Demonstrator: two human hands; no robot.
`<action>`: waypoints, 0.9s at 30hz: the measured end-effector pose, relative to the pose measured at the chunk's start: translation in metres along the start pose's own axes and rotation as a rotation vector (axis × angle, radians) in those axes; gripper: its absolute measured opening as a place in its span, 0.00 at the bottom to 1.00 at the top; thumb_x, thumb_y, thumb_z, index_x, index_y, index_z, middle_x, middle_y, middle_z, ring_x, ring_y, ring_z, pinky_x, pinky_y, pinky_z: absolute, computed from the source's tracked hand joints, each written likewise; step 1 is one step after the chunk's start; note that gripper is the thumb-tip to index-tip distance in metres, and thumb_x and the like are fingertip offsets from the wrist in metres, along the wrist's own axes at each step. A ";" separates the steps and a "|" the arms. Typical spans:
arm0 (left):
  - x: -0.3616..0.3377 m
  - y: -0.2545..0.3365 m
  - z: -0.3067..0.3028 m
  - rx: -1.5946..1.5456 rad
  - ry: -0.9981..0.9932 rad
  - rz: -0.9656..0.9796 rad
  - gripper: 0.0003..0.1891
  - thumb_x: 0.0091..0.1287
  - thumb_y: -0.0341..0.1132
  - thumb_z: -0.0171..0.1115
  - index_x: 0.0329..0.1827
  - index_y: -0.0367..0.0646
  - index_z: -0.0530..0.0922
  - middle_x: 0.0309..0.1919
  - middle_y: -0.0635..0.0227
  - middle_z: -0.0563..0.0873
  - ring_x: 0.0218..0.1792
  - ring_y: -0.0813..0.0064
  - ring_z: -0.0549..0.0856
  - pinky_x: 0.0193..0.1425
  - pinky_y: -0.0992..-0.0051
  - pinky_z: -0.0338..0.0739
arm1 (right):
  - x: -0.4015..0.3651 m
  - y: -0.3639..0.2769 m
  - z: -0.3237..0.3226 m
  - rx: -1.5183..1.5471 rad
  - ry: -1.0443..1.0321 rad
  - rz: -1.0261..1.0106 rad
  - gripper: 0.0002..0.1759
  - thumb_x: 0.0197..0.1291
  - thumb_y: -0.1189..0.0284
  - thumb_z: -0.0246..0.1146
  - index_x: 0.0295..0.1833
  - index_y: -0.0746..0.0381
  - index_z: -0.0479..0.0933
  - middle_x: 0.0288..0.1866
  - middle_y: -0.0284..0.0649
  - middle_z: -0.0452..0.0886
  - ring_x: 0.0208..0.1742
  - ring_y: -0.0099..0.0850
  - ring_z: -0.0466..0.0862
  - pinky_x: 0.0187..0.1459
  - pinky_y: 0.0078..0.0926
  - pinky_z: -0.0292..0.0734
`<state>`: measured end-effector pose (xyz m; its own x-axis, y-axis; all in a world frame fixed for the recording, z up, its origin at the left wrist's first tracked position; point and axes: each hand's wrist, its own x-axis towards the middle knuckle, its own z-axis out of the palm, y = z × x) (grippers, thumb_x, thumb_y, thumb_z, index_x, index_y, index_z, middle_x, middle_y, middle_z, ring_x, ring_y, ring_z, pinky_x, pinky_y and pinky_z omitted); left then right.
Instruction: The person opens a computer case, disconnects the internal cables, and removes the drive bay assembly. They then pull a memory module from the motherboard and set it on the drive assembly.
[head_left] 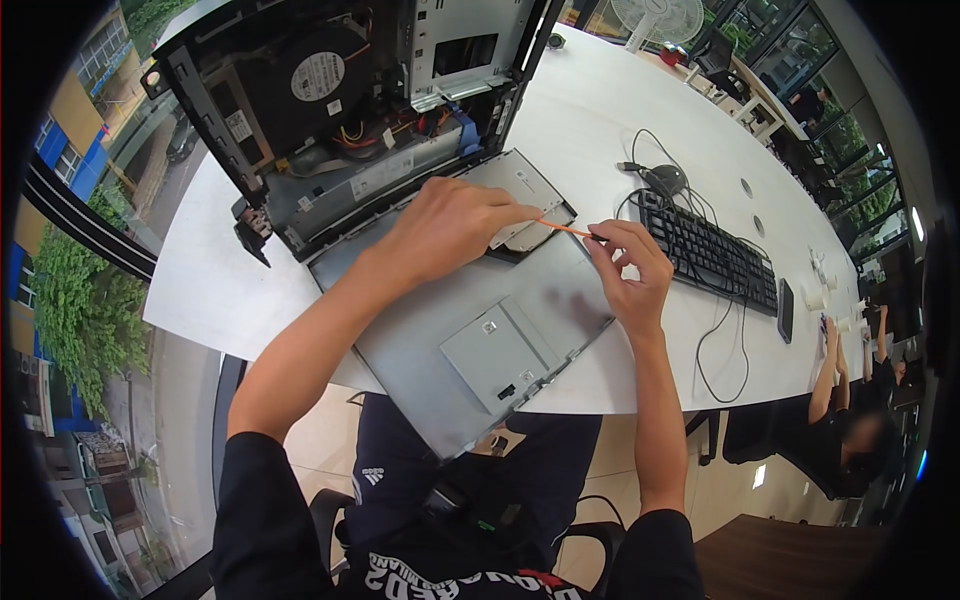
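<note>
A thin orange cable (567, 230) stretches between my two hands. My left hand (450, 225) is closed at its left end, above a silver metal drive tray (520, 183); what lies under the fingers is hidden. My right hand (635, 265) pinches the cable's dark end between thumb and fingertips. Below both hands lies a grey metal side panel (420, 340), its near corner over the table's edge. Behind it stands an open computer case (370, 190), with a fan label, coloured wires and a blue clip showing inside.
A black keyboard (710, 250) with its cable coiled over it lies at the right, beside a mouse (664, 180) and a phone (786, 310). A white fan (655, 20) stands at the back. Another person (840, 430) sits at the far right. Windows line the left.
</note>
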<state>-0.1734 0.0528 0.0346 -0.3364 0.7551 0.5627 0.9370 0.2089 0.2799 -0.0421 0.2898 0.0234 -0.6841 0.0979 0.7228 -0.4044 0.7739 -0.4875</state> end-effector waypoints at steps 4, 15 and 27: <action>0.002 0.002 0.001 -0.001 0.039 0.021 0.23 0.60 0.22 0.68 0.59 0.51 0.89 0.46 0.62 0.93 0.43 0.58 0.91 0.50 0.62 0.85 | 0.000 0.003 -0.001 -0.003 0.031 0.019 0.11 0.59 0.83 0.75 0.47 0.61 0.89 0.44 0.35 0.90 0.30 0.17 0.83 0.24 0.14 0.71; 0.001 0.001 -0.001 -0.076 0.032 -0.047 0.24 0.59 0.19 0.65 0.59 0.46 0.89 0.48 0.59 0.93 0.47 0.56 0.91 0.57 0.61 0.84 | -0.001 0.005 0.000 0.005 0.045 0.056 0.10 0.61 0.82 0.74 0.47 0.61 0.89 0.44 0.35 0.90 0.31 0.17 0.83 0.24 0.14 0.72; 0.000 -0.001 -0.001 -0.038 0.061 -0.036 0.23 0.58 0.17 0.64 0.57 0.42 0.89 0.50 0.58 0.93 0.47 0.55 0.91 0.54 0.62 0.86 | -0.001 0.008 -0.001 0.024 0.102 0.128 0.10 0.62 0.82 0.73 0.49 0.61 0.89 0.42 0.35 0.90 0.31 0.18 0.82 0.23 0.15 0.73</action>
<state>-0.1747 0.0521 0.0355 -0.3759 0.7083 0.5976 0.9204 0.2103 0.3297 -0.0443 0.2967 0.0192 -0.6660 0.2590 0.6996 -0.3328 0.7361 -0.5894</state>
